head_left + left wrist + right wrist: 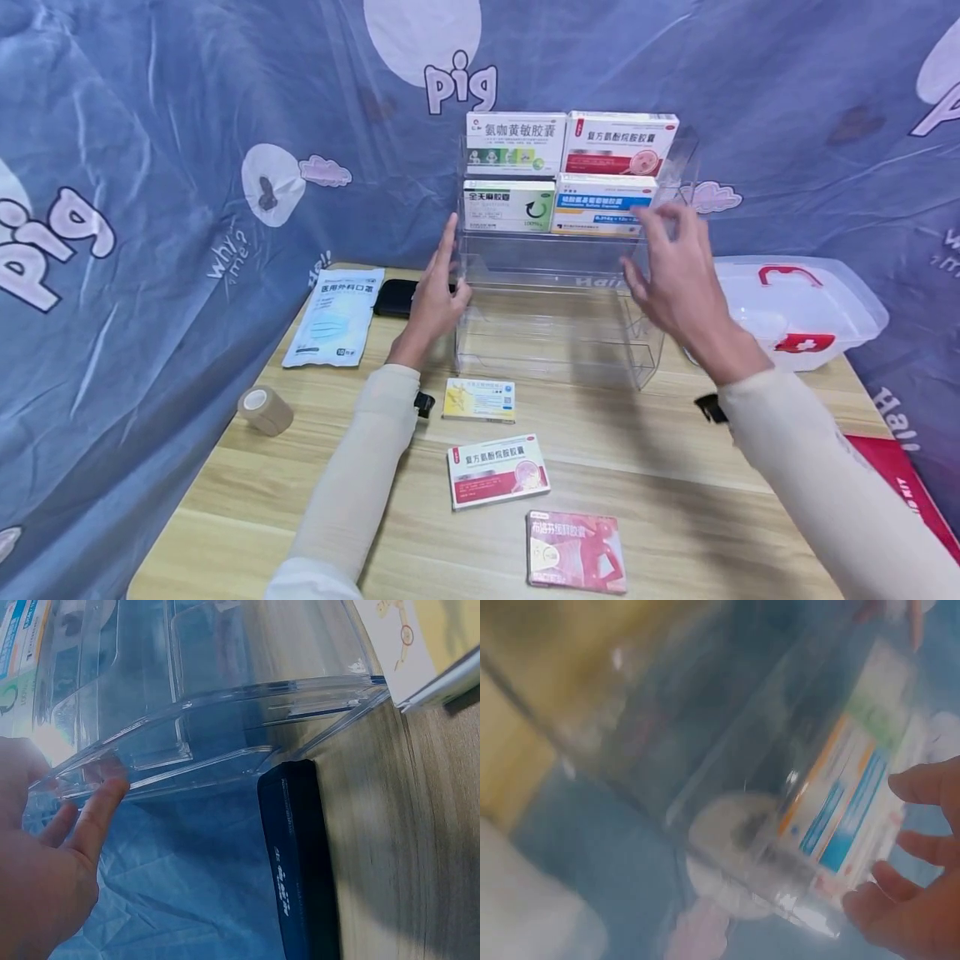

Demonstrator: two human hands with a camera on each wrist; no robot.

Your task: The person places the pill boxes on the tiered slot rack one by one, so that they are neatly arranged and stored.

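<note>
Centrally, the right hand (pixel 682 275) is reaching to the right end of a blue-and-white box (pixel 600 210), its thumb and fingers bending but standing apart rather than clamping; whether a fingertip is touching cannot be told. That box is sitting at the right of the second row of a clear plastic rack (pixel 525 252). At the opposite side, the left hand (pixel 438 304) is resting against the rack's edge, its fingers extending and not curling round it. Within the same row, a green-and-white box (pixel 508 207) is occupying the left place. Above, a white box with a green strip (pixel 516 143) and a red-and-white box (pixel 621 143) are standing side by side. In front, a yellow-and-white box (pixel 480 400), a second red-and-white box (pixel 498 472) and a pink box (pixel 576 550) are lying on the wooden table (pixel 240 517). Leftward, a mask packet (pixel 333 317) is lying beside a black case (pixel 393 298), a tape roll (pixel 268 412) standing nearer the viewer. Rightward, a translucent first-aid box (pixel 802 312) is standing near the rack. Behind, a blue printed cloth (pixel 165 125) is hanging.
</note>
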